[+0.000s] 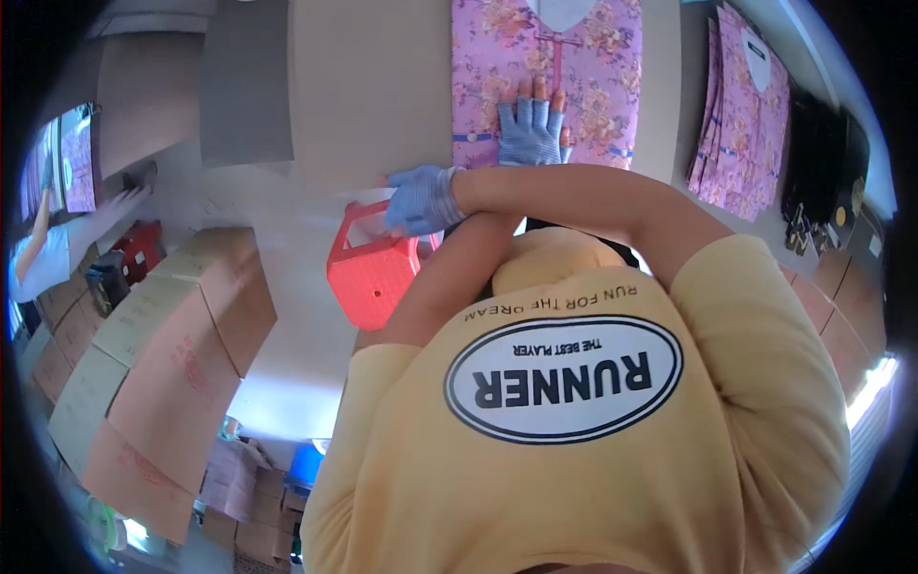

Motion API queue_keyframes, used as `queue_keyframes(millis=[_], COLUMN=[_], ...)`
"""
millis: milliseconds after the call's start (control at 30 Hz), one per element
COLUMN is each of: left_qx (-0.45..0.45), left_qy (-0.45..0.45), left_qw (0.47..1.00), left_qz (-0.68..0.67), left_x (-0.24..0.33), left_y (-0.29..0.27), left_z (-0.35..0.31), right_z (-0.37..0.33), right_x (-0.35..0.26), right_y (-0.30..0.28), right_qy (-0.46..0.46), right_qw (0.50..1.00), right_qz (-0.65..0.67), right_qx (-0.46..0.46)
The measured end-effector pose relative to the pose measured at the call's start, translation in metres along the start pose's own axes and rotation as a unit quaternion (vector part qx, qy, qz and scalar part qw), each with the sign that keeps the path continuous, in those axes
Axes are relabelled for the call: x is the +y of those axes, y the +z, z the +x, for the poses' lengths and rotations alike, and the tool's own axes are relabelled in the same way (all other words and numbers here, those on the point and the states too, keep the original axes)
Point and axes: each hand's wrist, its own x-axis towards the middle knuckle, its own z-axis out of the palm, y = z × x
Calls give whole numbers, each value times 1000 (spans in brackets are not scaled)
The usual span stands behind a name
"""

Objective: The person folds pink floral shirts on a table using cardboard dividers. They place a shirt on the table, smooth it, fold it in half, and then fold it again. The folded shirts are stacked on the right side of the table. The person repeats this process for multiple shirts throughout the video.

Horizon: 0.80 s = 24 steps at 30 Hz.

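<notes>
A folded pink floral garment (598,91), with a pale neck insert and dark pink trim down its front, lies on the table (373,96) ahead of me. My left hand (534,132), in a blue striped fingerless glove, rests flat on its lower part, fingers spread. My forearms cross, the right one passing over the left. At the table's near edge, left of the garment, is my right hand (421,199) in a matching glove. Its visible fingertips are apart and I see nothing held; the other fingers are partly hidden. Just below it stands a red plastic stool (378,282).
More pink floral garments (741,124) are stacked at the right, beside a black object (818,158). A grey sheet (247,86) lies at the far left. Large cardboard boxes (177,364) stand on the left floor. Another person (48,253) works at the left edge.
</notes>
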Motion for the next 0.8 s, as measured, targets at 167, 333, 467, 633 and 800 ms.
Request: queue_keyframes(millis=[167,333,467,633,800], left_qx=[25,-3,-14,-168,-262], left_qy=[59,147,165,198,188], left_qw=[997,988,986,966,941], left_qz=[38,39,31,19,102], left_x=[-32,-57,-59,-69,-67], left_y=[-5,-25,-19,-34,-34], left_z=[2,13,16,24,32], right_z=[-129,-233,-223,-208,-212], right_x=[-24,-31,-27,-30,-33], right_y=[20,112,169,178,172], right_qy=[99,382,441,476,482], right_qw=[840,824,782,736,702], right_qz=[220,-88,-145,-150,-117], right_qx=[486,409,415,458,511])
